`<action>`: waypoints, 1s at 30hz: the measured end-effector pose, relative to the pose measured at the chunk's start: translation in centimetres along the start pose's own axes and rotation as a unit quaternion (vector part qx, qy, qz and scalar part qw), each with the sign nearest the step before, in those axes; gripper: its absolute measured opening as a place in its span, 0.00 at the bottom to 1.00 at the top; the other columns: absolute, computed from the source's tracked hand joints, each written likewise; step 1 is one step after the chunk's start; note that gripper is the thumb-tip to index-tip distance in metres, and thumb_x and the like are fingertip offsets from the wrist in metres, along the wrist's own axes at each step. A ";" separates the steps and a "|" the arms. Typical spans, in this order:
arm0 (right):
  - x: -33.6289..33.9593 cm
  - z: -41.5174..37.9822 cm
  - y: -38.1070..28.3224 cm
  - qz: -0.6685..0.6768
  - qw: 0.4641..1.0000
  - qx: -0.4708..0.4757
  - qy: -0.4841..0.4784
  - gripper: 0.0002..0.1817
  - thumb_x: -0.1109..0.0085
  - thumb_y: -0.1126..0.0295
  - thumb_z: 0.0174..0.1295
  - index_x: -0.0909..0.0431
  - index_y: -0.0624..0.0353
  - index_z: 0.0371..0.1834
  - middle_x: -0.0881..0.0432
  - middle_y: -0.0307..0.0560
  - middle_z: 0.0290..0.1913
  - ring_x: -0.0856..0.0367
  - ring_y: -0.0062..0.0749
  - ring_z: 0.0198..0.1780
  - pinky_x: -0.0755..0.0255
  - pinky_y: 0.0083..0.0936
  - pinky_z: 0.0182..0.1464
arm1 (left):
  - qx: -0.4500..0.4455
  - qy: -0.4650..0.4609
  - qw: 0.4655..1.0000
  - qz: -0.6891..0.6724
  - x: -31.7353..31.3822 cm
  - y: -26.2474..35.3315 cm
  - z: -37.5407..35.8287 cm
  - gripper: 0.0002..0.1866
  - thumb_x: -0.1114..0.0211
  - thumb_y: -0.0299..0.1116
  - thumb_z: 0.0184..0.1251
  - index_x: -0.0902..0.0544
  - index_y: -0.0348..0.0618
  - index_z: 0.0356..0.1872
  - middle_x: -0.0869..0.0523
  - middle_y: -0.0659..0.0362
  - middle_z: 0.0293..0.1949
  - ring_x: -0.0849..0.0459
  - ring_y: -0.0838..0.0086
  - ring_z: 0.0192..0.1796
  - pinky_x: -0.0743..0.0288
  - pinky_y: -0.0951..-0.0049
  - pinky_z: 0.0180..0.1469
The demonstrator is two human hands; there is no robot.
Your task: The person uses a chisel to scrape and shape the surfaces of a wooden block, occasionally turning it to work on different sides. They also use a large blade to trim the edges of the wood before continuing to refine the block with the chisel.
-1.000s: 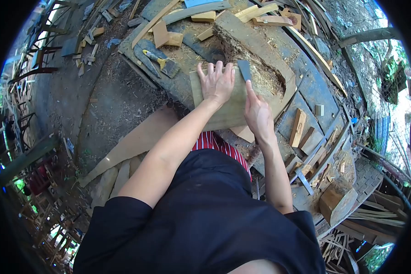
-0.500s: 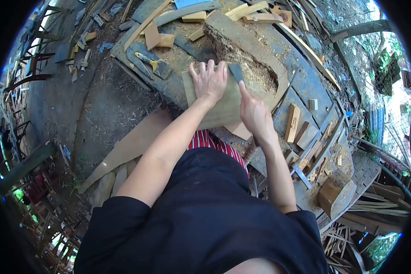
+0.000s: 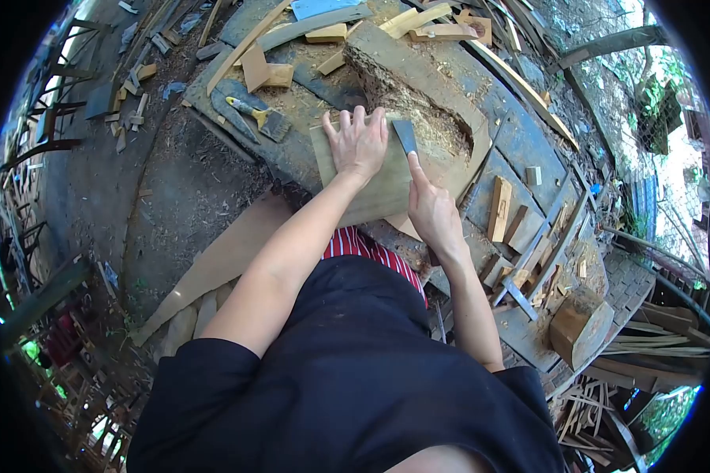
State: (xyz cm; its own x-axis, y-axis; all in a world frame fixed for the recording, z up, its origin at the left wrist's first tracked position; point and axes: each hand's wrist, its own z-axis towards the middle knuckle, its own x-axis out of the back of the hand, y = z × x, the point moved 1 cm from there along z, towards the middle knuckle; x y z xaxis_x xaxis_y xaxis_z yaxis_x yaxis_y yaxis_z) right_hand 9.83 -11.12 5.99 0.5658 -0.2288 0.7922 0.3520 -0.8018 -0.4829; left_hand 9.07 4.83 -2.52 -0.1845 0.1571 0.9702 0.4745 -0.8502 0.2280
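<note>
My left hand (image 3: 356,146) lies with its fingers spread across a thin, flat wooden board (image 3: 371,189), bearing down on its far part. In my right hand (image 3: 434,211) is a flat-bladed hand tool (image 3: 404,135). Its dark grey blade widens toward the far end, and my index finger stretches along it. The blade lies at the board's right side, pointing away from me, while my palm covers most of the handle. Just beyond it is a thick wooden slab (image 3: 406,59) with a rough, hollowed side full of sawdust.
A paintbrush (image 3: 264,120) with a yellow handle rests left on the worktable (image 3: 304,94). Curved wood strips and offcuts line the back. At right are a wood block (image 3: 498,209), a metal bar clamp (image 3: 522,301) and a large timber chunk (image 3: 580,327). A pointed brown sheet (image 3: 221,252) leans at left.
My right hand and the blade have drawn slightly back toward my body. My left hand stays on the board. The whole view has shifted a little.
</note>
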 end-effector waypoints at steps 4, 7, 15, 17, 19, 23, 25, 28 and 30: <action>-2.1 -0.2 0.8 -0.019 0.995 0.049 0.084 0.28 0.52 0.69 0.69 0.36 0.54 0.74 0.18 0.69 0.28 0.16 0.65 0.31 0.22 0.55 0.37 | 0.033 0.041 0.999 -0.015 -0.6 0.4 0.0 0.13 0.49 0.44 0.75 0.20 0.56 0.50 0.20 0.57 0.46 0.24 0.60 0.55 0.49 0.39 0.70; -2.8 -0.2 0.7 -0.028 0.994 0.036 0.099 0.29 0.52 0.70 0.67 0.36 0.52 0.74 0.19 0.68 0.29 0.16 0.65 0.32 0.22 0.55 0.36 | -0.020 0.013 1.000 -0.019 -0.3 0.0 0.0 0.12 0.48 0.44 0.74 0.20 0.56 0.50 0.20 0.57 0.46 0.23 0.60 0.55 0.49 0.39 0.70; -3.8 0.3 0.2 0.011 0.993 0.020 0.115 0.29 0.54 0.70 0.69 0.38 0.50 0.76 0.19 0.73 0.37 0.17 0.68 0.35 0.22 0.55 0.40 | 0.007 0.030 1.000 -0.003 -0.7 0.2 0.3 0.13 0.49 0.43 0.75 0.21 0.57 0.53 0.21 0.57 0.46 0.24 0.61 0.54 0.39 0.49 0.61; -3.5 0.0 0.1 0.000 0.995 0.015 0.103 0.29 0.54 0.70 0.69 0.38 0.50 0.76 0.19 0.73 0.37 0.16 0.68 0.35 0.22 0.56 0.40 | -0.009 0.030 0.999 0.009 -0.8 0.1 0.8 0.13 0.49 0.43 0.75 0.21 0.57 0.53 0.20 0.57 0.47 0.24 0.61 0.53 0.38 0.51 0.59; -3.7 -0.2 0.3 -0.014 0.996 -0.003 0.084 0.30 0.53 0.70 0.69 0.38 0.49 0.76 0.19 0.73 0.36 0.16 0.69 0.35 0.22 0.56 0.39 | 0.018 0.029 0.999 0.004 -0.6 0.4 0.4 0.14 0.50 0.44 0.76 0.21 0.57 0.54 0.20 0.57 0.47 0.24 0.60 0.53 0.38 0.51 0.59; -4.1 2.5 -1.3 -0.019 0.995 0.002 0.101 0.30 0.55 0.69 0.67 0.36 0.48 0.75 0.18 0.70 0.35 0.15 0.65 0.36 0.20 0.56 0.40 | 0.077 -0.005 0.997 -0.009 -1.1 0.3 0.6 0.20 0.50 0.46 0.76 0.27 0.51 0.62 0.21 0.53 0.52 0.25 0.58 0.56 0.37 0.51 0.56; -4.2 3.4 -1.3 0.019 0.989 0.024 0.142 0.29 0.56 0.68 0.68 0.35 0.47 0.75 0.18 0.70 0.37 0.15 0.67 0.37 0.21 0.56 0.43 | 0.081 -0.048 0.995 -0.034 -0.3 -0.3 0.6 0.27 0.47 0.49 0.74 0.31 0.48 0.68 0.23 0.51 0.58 0.26 0.56 0.61 0.35 0.48 0.59; -4.0 4.5 -0.1 0.035 0.991 -0.004 0.131 0.28 0.57 0.67 0.70 0.35 0.46 0.75 0.18 0.70 0.37 0.16 0.68 0.39 0.22 0.57 0.46 | 0.050 -0.194 0.963 -0.182 0.7 -3.2 0.9 0.42 0.33 0.56 0.62 0.37 0.43 0.72 0.29 0.44 0.65 0.30 0.48 0.68 0.35 0.46 0.67; -4.1 4.0 0.2 0.020 0.992 -0.002 0.126 0.27 0.56 0.66 0.71 0.36 0.46 0.75 0.18 0.71 0.39 0.16 0.69 0.40 0.23 0.56 0.46 | 0.054 -0.217 0.953 -0.205 0.6 -5.1 0.1 0.44 0.31 0.56 0.60 0.38 0.43 0.72 0.29 0.42 0.65 0.30 0.46 0.67 0.34 0.47 0.68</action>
State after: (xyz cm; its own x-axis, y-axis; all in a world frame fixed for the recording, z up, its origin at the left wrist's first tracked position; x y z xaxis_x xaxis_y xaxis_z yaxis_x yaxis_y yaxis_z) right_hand 10.54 -8.15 1.19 0.3739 -0.3908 0.8411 0.3306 -0.7911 -0.5146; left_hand 6.63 9.33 -3.07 -0.0120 0.6782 0.7348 0.5291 -0.6192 0.5802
